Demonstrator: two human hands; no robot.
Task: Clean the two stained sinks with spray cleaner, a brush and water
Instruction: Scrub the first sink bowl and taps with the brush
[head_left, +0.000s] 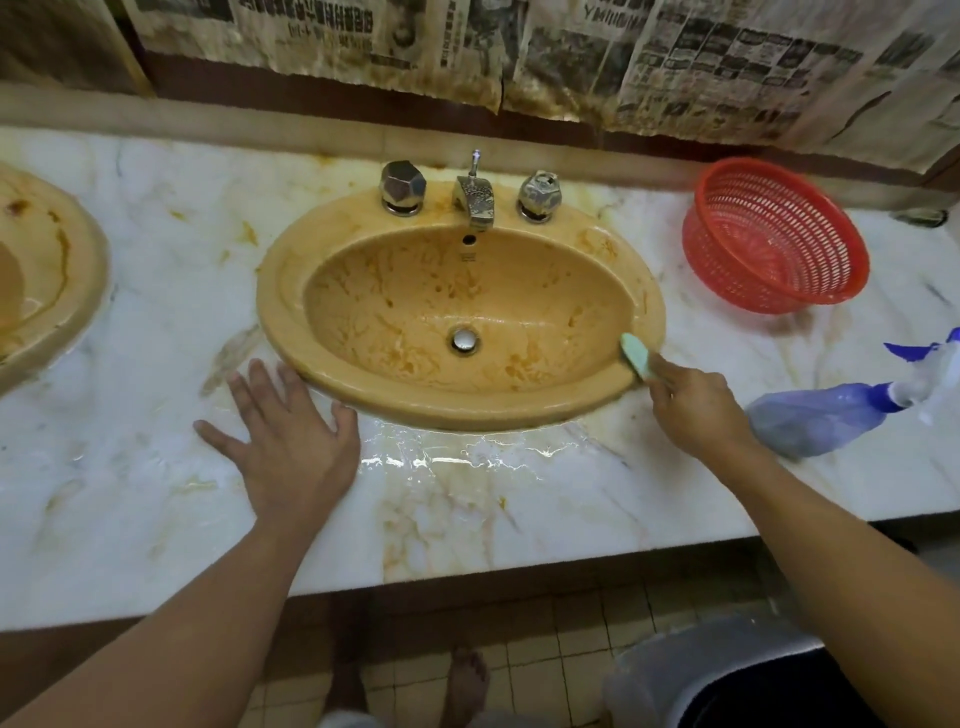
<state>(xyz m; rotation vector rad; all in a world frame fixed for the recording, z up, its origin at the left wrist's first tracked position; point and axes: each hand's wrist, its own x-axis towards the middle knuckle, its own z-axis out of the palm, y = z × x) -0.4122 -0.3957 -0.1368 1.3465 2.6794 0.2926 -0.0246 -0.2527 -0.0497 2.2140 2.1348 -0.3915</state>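
Pressing left hand flat, fingers spread, on bench at sink's 7 o'clock; gripping brush with right hand at 4 o'clock rim. Probably light, stiff, slippery when wet: hold handle firmly.

The one camera sits on the person's head and looks forward and down, so the yellow sink lies in the middle with the white surface spread wide around it. It is close: both arms come in from the bottom corners and reach the sink. The wide view bends the edges and takes in the newspaper on the wall at the top, part of a second sink at the left, a red basket at the right, and the tiled floor with bare feet at the bottom.
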